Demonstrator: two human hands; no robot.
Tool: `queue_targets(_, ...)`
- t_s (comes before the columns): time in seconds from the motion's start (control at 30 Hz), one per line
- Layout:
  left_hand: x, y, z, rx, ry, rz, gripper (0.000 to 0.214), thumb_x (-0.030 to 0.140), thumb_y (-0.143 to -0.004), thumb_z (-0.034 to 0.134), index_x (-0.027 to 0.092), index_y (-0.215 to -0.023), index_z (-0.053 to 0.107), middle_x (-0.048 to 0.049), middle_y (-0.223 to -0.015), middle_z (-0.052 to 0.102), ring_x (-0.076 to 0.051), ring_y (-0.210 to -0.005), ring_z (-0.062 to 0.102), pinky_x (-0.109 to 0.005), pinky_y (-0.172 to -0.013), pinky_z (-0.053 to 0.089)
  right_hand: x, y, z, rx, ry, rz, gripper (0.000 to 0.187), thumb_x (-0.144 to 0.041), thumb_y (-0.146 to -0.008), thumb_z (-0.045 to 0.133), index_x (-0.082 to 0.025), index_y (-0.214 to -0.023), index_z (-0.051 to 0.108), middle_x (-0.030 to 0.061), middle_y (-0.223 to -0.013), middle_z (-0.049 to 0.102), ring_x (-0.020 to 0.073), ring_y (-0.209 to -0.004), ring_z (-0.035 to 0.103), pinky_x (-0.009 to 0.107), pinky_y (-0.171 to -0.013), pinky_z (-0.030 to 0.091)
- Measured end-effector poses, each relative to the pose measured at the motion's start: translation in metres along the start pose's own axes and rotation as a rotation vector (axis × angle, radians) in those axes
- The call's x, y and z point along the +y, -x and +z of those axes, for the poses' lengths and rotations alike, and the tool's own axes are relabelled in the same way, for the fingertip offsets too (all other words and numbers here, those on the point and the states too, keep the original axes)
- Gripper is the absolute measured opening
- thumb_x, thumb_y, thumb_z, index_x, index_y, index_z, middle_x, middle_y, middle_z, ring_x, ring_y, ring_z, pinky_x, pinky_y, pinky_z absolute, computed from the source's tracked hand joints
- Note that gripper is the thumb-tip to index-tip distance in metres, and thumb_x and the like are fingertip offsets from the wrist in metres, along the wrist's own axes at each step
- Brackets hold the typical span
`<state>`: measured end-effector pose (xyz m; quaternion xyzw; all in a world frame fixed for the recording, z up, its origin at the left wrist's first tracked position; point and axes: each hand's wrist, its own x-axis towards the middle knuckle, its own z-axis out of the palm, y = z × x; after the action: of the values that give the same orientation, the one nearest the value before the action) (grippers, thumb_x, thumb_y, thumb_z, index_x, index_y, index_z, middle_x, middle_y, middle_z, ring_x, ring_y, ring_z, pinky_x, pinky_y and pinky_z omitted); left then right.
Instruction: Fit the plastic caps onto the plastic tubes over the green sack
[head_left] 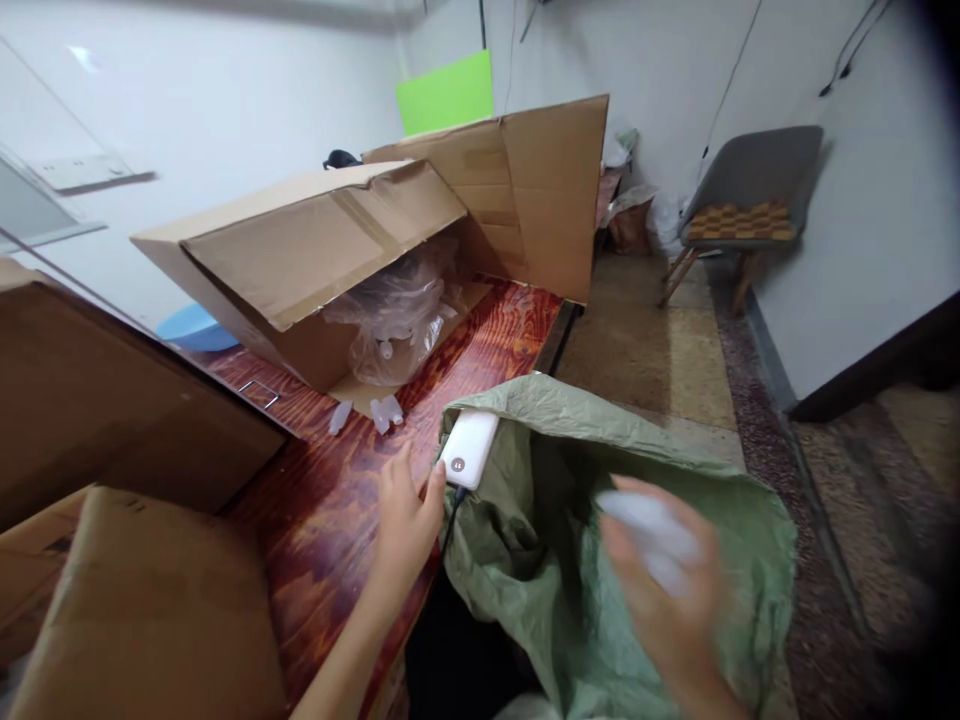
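My right hand [675, 600], blurred by motion, is closed around whitish plastic bottles [652, 525] above the mouth of a green woven sack [720, 500]. How many it holds is hard to make out. My left hand [405, 510] is at the sack's left edge, thumb apart from the fingers, with the thumb close to a white power bank [471, 450]. A black cable [452, 520] runs down from the power bank, which lies against the sack's rim. Several small translucent bottles [386, 413] lie on the red wood-grain table [330, 510] beyond my left hand.
An open cardboard box [315, 250] lies on its side on the table, a clear plastic bag [397, 310] of bottles inside. More cardboard boxes [157, 600] stand at the left. A blue basin [196, 328] sits behind. A grey chair [754, 190] stands at the right wall.
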<state>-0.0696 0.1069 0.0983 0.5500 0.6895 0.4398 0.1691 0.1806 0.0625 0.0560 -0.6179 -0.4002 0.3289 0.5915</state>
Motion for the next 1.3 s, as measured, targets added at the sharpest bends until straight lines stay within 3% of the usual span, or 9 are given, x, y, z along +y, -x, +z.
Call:
queue_targets(0.07, -0.008, -0.005, 0.004, -0.051, 0.069, -0.048, 0.057, 0.047, -0.085, 0.059, 0.015, -0.132, 0.049, -0.0178, -0.133, 0.05, -0.034, -0.129, 0.043, -0.051, -0.109, 0.031, 0.013, -0.019, 0.028, -0.027, 0.036, 0.071, 0.094, -0.056, -0.058, 0.079, -0.012, -0.133, 0.042, 0.0227, -0.144, 0.039, 0.0409, -0.135, 0.031, 0.061, -0.111, 0.018)
queue_targets(0.13, -0.014, -0.005, 0.011, -0.111, 0.145, -0.082, 0.053, 0.047, -0.084, 0.061, 0.018, -0.127, 0.053, -0.0144, -0.133, 0.054, -0.03, -0.127, 0.048, -0.047, -0.108, 0.033, 0.022, -0.029, 0.049, -0.076, 0.028, 0.122, 0.095, -0.056, -0.058, 0.078, -0.007, -0.131, 0.043, 0.0265, -0.143, 0.039, 0.0423, -0.135, 0.03, 0.06, -0.112, 0.015)
queue_targets(0.27, -0.021, -0.018, 0.022, -0.115, 0.231, -0.184, 0.053, 0.047, -0.086, 0.057, 0.015, -0.128, 0.052, -0.0161, -0.128, 0.059, -0.027, -0.119, 0.055, -0.042, -0.101, 0.041, 0.018, -0.022, 0.079, -0.353, -0.135, 0.214, 0.065, -0.053, -0.065, 0.076, -0.016, -0.115, 0.058, 0.0131, -0.113, 0.065, 0.0291, -0.104, 0.061, 0.044, -0.092, 0.047)
queue_targets(0.33, -0.022, -0.033, 0.024, -0.114, 0.264, -0.253, 0.054, 0.048, -0.087, 0.056, 0.012, -0.127, 0.053, -0.018, -0.122, 0.062, -0.027, -0.112, 0.06, -0.039, -0.093, 0.047, 0.007, -0.019, 0.098, -0.445, -0.229, 0.297, 0.061, -0.056, -0.069, 0.072, -0.017, -0.114, 0.057, 0.01, -0.105, 0.067, 0.0248, -0.092, 0.066, 0.037, -0.077, 0.054)
queue_targets(0.5, -0.014, -0.057, 0.025, -0.204, 0.302, -0.313, 0.045, 0.049, -0.078, 0.066, 0.008, -0.098, 0.069, -0.0118, -0.088, 0.071, -0.024, -0.083, 0.066, -0.03, -0.071, 0.049, -0.005, -0.033, 0.15, -0.425, -0.304, 0.478, 0.06, -0.063, -0.071, 0.068, -0.018, -0.109, 0.053, 0.007, -0.093, 0.067, 0.0228, -0.079, 0.066, 0.027, -0.053, 0.051)
queue_targets(0.63, -0.004, -0.054, 0.04, -0.216, 0.344, -0.341, 0.042, 0.046, -0.078, 0.064, 0.008, -0.095, 0.067, -0.0097, -0.082, 0.069, -0.021, -0.074, 0.064, -0.029, -0.065, 0.048, 0.001, -0.047, 0.167, -0.362, -0.325, 0.532, 0.049, -0.061, -0.071, 0.071, -0.021, -0.094, 0.054, 0.0008, -0.075, 0.065, 0.0197, -0.068, 0.064, 0.024, -0.049, 0.047)
queue_targets(0.87, 0.026, -0.028, 0.071, -0.096, 0.442, -0.316, 0.036, 0.041, -0.086, 0.052, 0.014, -0.11, 0.053, -0.0075, -0.098, 0.062, -0.017, -0.084, 0.06, -0.026, -0.07, 0.048, -0.001, -0.055, 0.146, -0.496, -0.558, 0.648, 0.038, -0.051, -0.077, 0.068, -0.017, -0.092, 0.064, 0.0041, -0.073, 0.07, 0.0212, -0.066, 0.067, 0.027, -0.055, 0.051)
queue_targets(1.03, 0.059, -0.002, 0.077, -0.238, 0.442, -0.201, 0.031, 0.041, -0.09, 0.052, 0.019, -0.112, 0.057, -0.0066, -0.105, 0.063, -0.019, -0.093, 0.06, -0.03, -0.079, 0.049, -0.004, -0.052, 0.102, -0.471, -0.632, 0.781, 0.039, -0.053, -0.076, 0.068, -0.015, -0.087, 0.07, 0.0069, -0.07, 0.072, 0.0225, -0.063, 0.068, 0.028, -0.052, 0.052)
queue_targets(1.3, 0.081, 0.046, 0.095, -0.533, 0.348, -0.06, 0.036, 0.046, -0.095, 0.045, 0.023, -0.12, 0.057, -0.007, -0.104, 0.066, -0.021, -0.093, 0.06, -0.034, -0.084, 0.049, 0.007, -0.045, 0.032, -0.215, -0.643, 0.846, 0.045, -0.058, -0.064, 0.077, -0.015, -0.076, 0.073, 0.007, -0.064, 0.071, 0.0264, -0.062, 0.068, 0.031, -0.052, 0.054)
